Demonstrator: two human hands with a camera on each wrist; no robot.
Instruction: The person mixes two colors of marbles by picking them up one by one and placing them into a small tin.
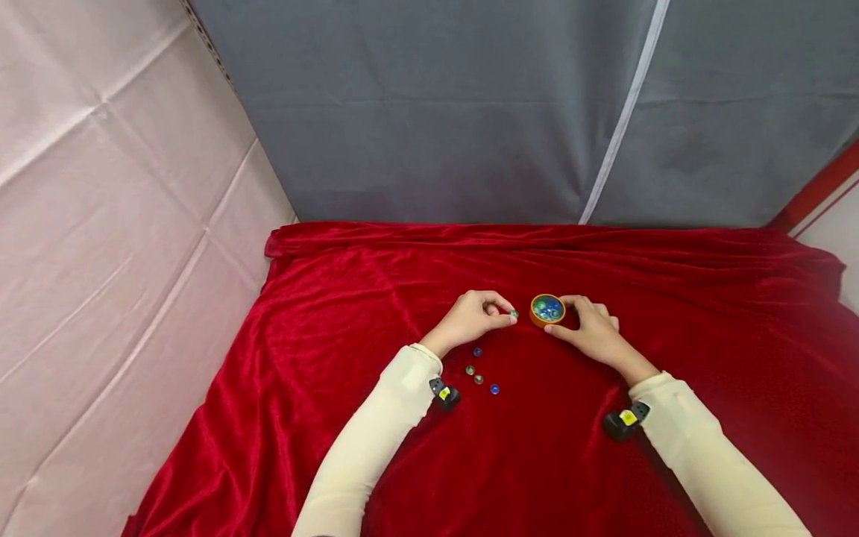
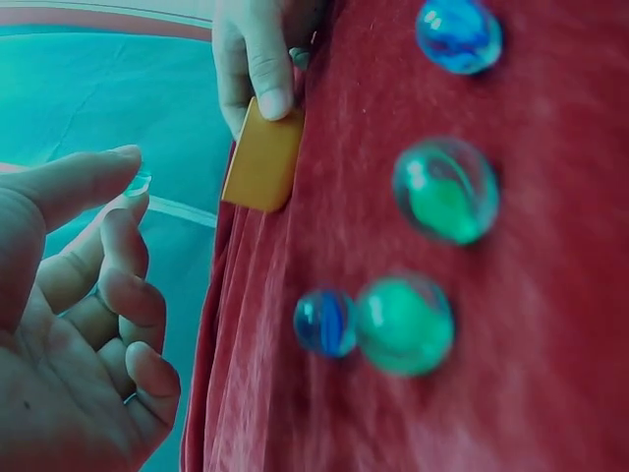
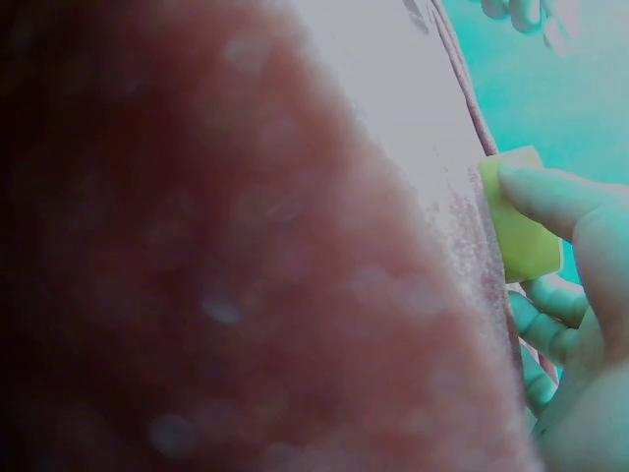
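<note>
Between thumb and index finger my left hand point(image 1: 473, 319) pinches a small glass marble point(image 1: 514, 314), just left of a round orange container point(image 1: 539, 322). Blue and green marbles fill the inside of that container. My right hand point(image 1: 593, 330) grips it from the right, thumb on the near side; in the right wrist view the thumb point(image 3: 550, 200) presses its wall. Several loose marbles lie on the cloth below my left hand, among them a blue marble point(image 2: 460, 36) and a green marble point(image 2: 447, 192). The left wrist view shows the left hand's other fingers loosely curled.
A wrinkled red velvet cloth point(image 1: 550, 455) covers the table. Behind it hangs a grey curtain point(image 1: 429, 112), with a pale fabric wall point(image 1: 121, 239) on the left. Dark blurred cloth fills much of the right wrist view.
</note>
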